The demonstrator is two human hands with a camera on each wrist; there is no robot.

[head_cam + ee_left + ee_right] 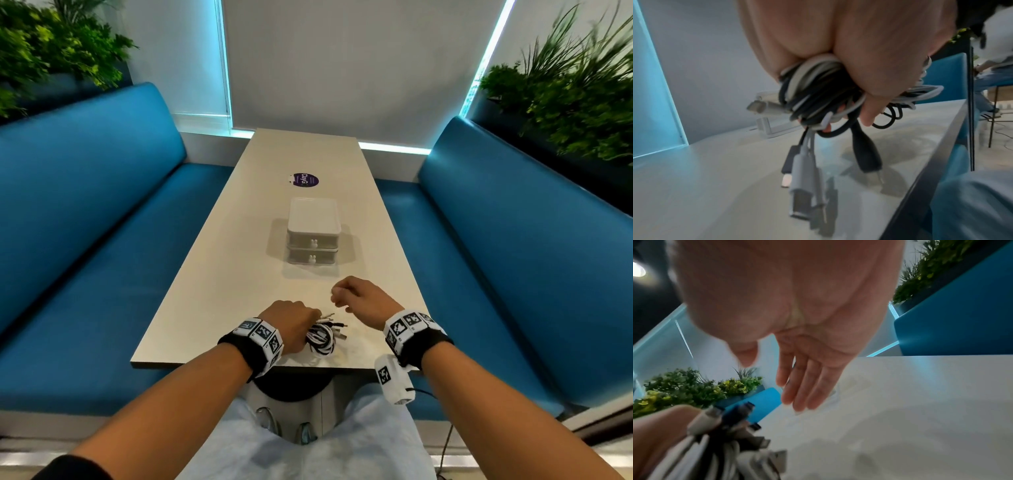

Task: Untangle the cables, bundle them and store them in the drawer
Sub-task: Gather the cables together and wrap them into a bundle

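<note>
A coiled bundle of black and white cables (322,337) sits near the table's front edge, gripped by my left hand (291,322). In the left wrist view, the fingers of my left hand (865,104) curl round the coil (813,94), and several plugs (803,175) dangle just above the tabletop. My right hand (356,298) hovers above the table, between the bundle and a white two-drawer unit (313,240). Both drawers are closed. In the right wrist view my right hand (789,382) holds nothing, its fingers (807,386) fairly straight, with the bundle (725,443) at the lower left.
The long beige table (239,274) runs away from me between two blue benches (85,222). A round purple sticker (303,180) lies beyond the drawer unit. Plants stand behind both benches.
</note>
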